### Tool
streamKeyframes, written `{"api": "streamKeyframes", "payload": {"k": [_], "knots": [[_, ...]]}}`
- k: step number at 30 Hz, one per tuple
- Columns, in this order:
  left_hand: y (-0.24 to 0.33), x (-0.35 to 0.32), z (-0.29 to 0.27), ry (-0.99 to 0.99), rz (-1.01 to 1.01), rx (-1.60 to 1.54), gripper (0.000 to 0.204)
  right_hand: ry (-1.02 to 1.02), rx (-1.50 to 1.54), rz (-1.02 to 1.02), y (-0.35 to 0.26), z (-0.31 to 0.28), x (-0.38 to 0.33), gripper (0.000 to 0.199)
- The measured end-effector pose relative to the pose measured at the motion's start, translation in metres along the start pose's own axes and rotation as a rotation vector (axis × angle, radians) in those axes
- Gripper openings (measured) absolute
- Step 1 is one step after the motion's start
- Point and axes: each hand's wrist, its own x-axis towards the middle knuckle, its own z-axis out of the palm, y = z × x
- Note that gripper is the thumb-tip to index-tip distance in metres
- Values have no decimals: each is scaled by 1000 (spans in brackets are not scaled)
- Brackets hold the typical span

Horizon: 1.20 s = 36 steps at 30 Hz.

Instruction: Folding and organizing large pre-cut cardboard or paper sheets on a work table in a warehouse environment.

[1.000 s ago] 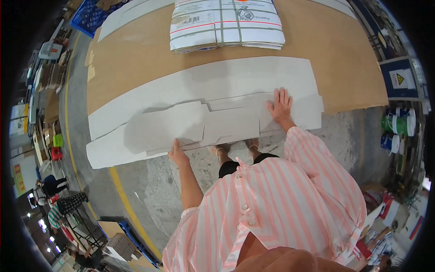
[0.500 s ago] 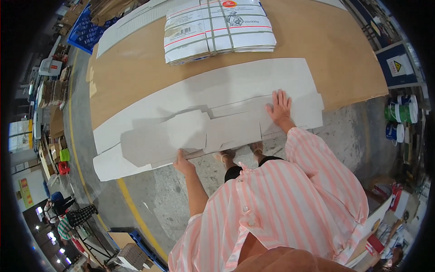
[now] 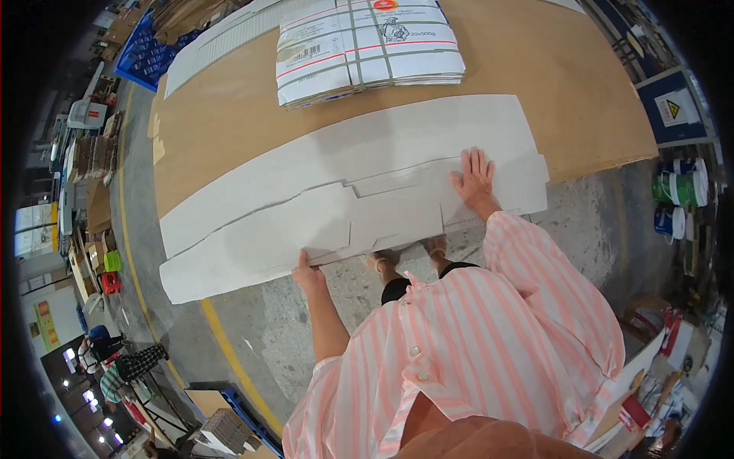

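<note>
Shade that covered part of the white card [image 3: 267, 237] half a second ago has cleared, my hands barely shifting. The card lies on my side of the bundle [image 3: 375, 57]. Toward me from the bundle, my left hand [image 3: 310, 277] pinches the card's edge, likely steadying it; nearer me and right of the bundle, my right hand [image 3: 475, 185] spreads flat, apparently pressing. Counted: one bundle, two hands, one brown board [image 3: 222, 141].

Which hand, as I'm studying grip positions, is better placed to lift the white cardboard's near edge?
Probably the left hand: it sits right at that edge of the white cardboard, while the right hand lies flat on top, farther in.
</note>
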Motion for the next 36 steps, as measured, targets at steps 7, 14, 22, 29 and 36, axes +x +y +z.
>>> {"api": "streamKeyframes", "payload": {"k": [7,14,22,29,36], "knots": [[-4,-12,8,36,147,23,22,-17,-20,-4,7,-1,-2,73],[-10,-17,4,38,325,274,24,4,-8,-56,5,4,1,71],[-16,-4,-1,57,274,344,28,233,6,-191,25,24,1,67],[-6,-15,7,51,0,-148,35,87,-47,-132,23,20,1,67],[-5,-23,30,132,37,-317,42,25,-34,-102,24,15,1,68]]}}
